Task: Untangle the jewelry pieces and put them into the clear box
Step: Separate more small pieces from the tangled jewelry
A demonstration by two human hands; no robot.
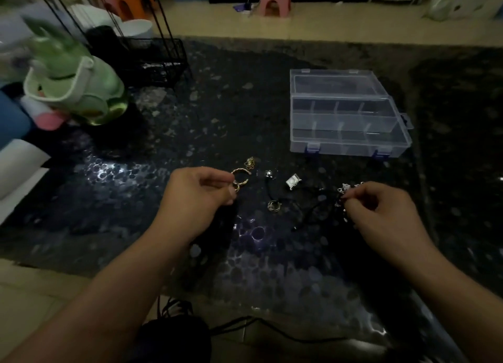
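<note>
Right of centre on the dark speckled stone table (190, 134), the clear plastic divided box (348, 128) stands lid-open, compartments apparently bare, while below it the left hand (196, 196) pinches twisted gold rings (240, 179) and the right hand (381, 213) pinches a silver-beaded black cord tangle (344, 192).

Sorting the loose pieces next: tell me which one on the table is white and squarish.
The small white square charm, lying between the hands, right of the round silver bead; the other loose pieces are gold or round.

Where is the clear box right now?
In the head view, the clear box sits open on the dark table, right of centre, beyond the right hand and the scattered jewelry.
</note>
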